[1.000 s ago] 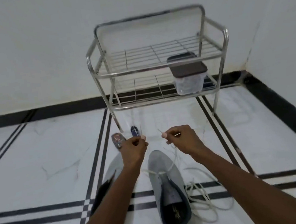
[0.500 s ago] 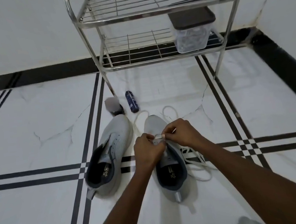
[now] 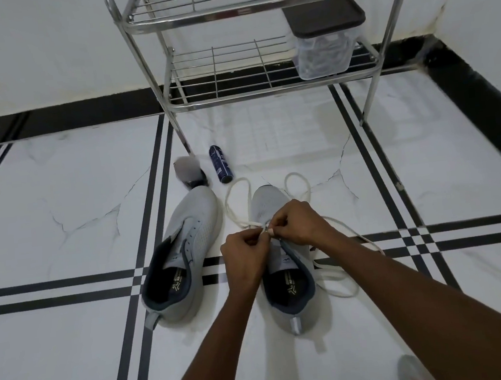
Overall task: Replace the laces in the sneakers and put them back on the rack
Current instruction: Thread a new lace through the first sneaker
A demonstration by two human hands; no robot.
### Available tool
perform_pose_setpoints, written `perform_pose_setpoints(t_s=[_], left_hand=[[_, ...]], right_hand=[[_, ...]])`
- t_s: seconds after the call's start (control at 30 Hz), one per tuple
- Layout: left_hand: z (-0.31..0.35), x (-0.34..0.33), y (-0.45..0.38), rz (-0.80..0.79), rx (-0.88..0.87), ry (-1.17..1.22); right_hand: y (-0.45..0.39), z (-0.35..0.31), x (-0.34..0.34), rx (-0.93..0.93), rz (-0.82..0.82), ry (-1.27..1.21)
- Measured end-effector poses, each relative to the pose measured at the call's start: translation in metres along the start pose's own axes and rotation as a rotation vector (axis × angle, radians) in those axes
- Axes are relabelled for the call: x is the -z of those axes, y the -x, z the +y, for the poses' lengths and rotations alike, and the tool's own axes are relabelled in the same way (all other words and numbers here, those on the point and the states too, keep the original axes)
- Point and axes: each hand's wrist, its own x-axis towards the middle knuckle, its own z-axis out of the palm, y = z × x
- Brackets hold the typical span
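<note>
Sneakers: 2 grey sneakers on the white marble floor (image 3: 59, 210), toes toward the rack (image 3: 263, 92), heels toward the person.
Right sneaker (image 3: 289, 281): stands upright under both hands; dark lining and printed insole visible.
Left sneaker (image 3: 182, 259): just beside the right sneaker, angled slightly left, eyelets bare (no lace seen in them).
Lace (image 3: 238, 203): white, threaded at the front eyelets of the right sneaker; 1 loop lies on the floor left of the toe, another right of it, and more slack trails along the shoe's right side.
Left hand (image 3: 243, 252): fingers curled, grip pinching the lace above the front eyelets.
Right hand (image 3: 299, 222): fingers curled, thumb and forefinger pinching the lace tip; fingertips of the 2 hands nearly touching.
Rack: chrome wire frame with 2 shelves, against the wall, well apart from the sneakers.
Container (image 3: 325, 42): clear plastic box with a dark lid, on the lower shelf at the right; contents cannot be made out.
Small can (image 3: 220, 168): dark blue, lying on the floor ahead of the sneakers, near the rack's front left leg.
Blurred object (image 3: 190, 176): grey and dark, just left of the can, touching the left sneaker's toe area; identity cannot be told.
</note>
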Motion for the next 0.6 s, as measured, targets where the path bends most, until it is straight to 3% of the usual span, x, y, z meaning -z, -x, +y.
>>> perform_pose_setpoints(t_s=[0.13,0.23,0.33,0.43,0.5,0.6], left_hand=[[-0.006,0.001,-0.004,-0.054,0.048,0.068],[-0.012,0.001,-0.008,-0.092,0.219,0.21],[-0.017,-0.002,-0.01,-0.09,0.271,0.274],[-0.014,-0.006,-0.012,-0.052,0.269,0.268],[-0.013,-0.007,-0.014,-0.024,0.267,0.224],[-0.015,-0.008,-0.015,-0.053,0.245,0.183]], right_hand=[[-0.003,0.004,-0.003,-0.043,0.039,-0.055],[-0.003,0.006,-0.005,-0.056,0.066,-0.116],[0.001,0.003,-0.013,-0.052,0.193,-0.185],[0.005,-0.002,-0.018,-0.024,0.335,0.035],[0.011,-0.007,-0.016,-0.114,0.205,0.099],[0.015,-0.002,-0.015,-0.296,0.013,-0.16]])
